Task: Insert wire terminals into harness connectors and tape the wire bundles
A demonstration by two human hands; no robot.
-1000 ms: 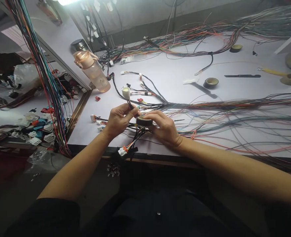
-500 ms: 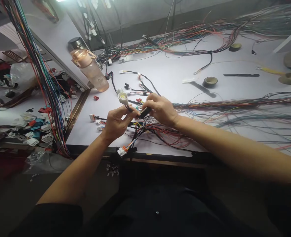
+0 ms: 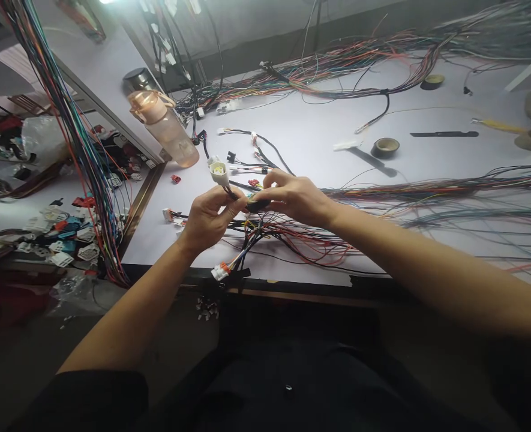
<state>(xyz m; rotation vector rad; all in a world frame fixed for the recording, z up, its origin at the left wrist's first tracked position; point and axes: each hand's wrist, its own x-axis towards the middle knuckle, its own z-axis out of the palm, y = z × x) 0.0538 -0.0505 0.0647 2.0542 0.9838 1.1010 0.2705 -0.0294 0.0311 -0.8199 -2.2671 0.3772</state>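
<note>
While the left hand (image 3: pixel 212 217) pinches the short dark wires (image 3: pixel 231 194) below a pale connector (image 3: pixel 219 173), thumb against fingers, the right hand (image 3: pixel 302 199) has its thumb and fingers closed on a black tape roll (image 3: pixel 258 206) just beside the left fingertips. Connector and roll are both held above the near side of the table (image 3: pixel 310 132), left of the middle, with the loose wire bundle (image 3: pixel 292 235) spread below and to the right. The step in hand appears to be wrapping tape around the connector's wires; whether the tape end has stuck to them cannot be made out. The next move calls for a steady left pinch and a tight pass of the roll around the wires, clear of the white-and-orange connector (image 3: pixel 221 272) at the near edge.
</note>
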